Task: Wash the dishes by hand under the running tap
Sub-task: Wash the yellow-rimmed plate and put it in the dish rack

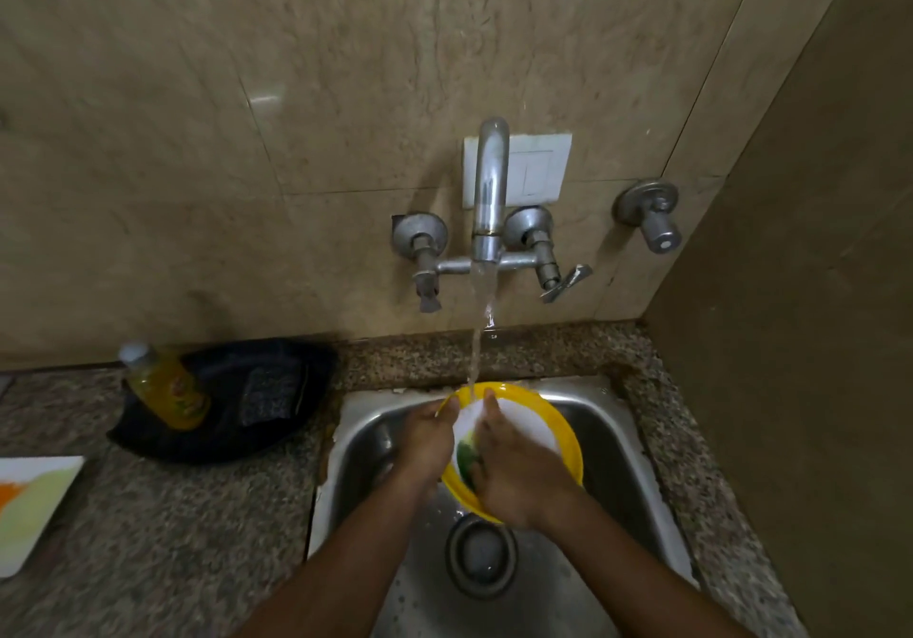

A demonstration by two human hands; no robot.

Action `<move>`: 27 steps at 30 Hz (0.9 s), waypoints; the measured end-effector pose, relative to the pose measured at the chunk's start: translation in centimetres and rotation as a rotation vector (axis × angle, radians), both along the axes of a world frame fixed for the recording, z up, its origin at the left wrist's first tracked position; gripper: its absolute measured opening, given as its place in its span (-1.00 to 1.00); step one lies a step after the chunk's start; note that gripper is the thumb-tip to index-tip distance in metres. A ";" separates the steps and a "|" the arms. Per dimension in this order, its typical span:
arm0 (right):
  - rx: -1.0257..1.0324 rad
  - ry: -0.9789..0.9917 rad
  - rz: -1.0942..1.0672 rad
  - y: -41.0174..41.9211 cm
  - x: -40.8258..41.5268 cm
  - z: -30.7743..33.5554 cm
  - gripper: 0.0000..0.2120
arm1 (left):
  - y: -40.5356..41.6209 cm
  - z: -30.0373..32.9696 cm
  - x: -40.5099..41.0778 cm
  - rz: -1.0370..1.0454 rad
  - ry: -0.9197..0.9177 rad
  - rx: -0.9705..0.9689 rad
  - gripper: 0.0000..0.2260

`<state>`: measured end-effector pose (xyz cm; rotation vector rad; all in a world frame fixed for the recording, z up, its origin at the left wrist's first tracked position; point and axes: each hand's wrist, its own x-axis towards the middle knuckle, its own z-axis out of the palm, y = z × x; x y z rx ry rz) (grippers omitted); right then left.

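A white plate with a yellow rim (pixel 543 425) is held tilted over the steel sink (pixel 637 479), under the stream from the wall tap (pixel 490 187). My left hand (pixel 427 439) grips the plate's left rim. My right hand (pixel 514 469) lies on the plate's face with its fingers stretched toward the water. A green patch (pixel 465 457) shows between my hands; I cannot tell whether it is a sponge or a print on the plate. Water hits the plate near its top edge.
A black tray (pixel 232 435) on the granite counter left of the sink holds a yellow soap bottle (pixel 165 385) and a dark scrub pad (pixel 269 393). A white square plate (pixel 34 509) with food traces lies at far left. The sink drain (pixel 481 556) is below the plate. A brown wall closes the right side.
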<state>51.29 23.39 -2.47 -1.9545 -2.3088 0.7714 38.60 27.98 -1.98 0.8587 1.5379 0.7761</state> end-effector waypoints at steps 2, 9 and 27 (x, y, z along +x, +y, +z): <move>-0.009 0.157 0.123 -1.1 -1.5 0.0 -0.37 | -0.1 0.1 -0.3 0.028 -0.039 0.005 -0.82; -0.048 0.001 0.094 -0.2 -0.5 -1.1 -0.32 | 0.2 0.4 -1.0 -0.036 0.039 0.035 -0.83; -0.084 0.129 0.176 0.4 -1.3 -0.6 -0.36 | 0.5 -0.1 -2.5 -0.060 0.130 0.053 -0.82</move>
